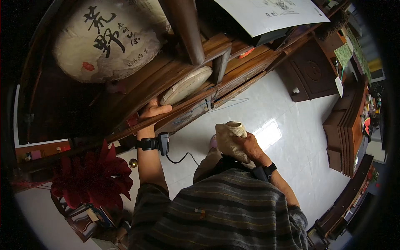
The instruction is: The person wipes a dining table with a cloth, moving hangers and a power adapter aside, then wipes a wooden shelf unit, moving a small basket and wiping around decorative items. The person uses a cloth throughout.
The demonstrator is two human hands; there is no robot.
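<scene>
My left hand (154,110) reaches into a dark wooden shelf (143,93), its thumb out and its fingers partly hidden near the end of a flat, round, paper-wrapped cake (187,86). Whether it grips the cake or only touches the shelf cannot be told. My right hand (251,148) holds a bunched beige cloth (230,140) in front of my body. A larger round wrapped tea cake (109,40) with brushed characters stands on the shelf at the upper left. Each wrist wears a black strap with a device.
A large red artificial flower (93,178) is at the lower left, close to my left forearm. White printed sheet (272,14) lies over the upper shelf. Brown wooden cabinets (312,68) stand on the right. A thin blue wire (231,101) juts out by the shelf.
</scene>
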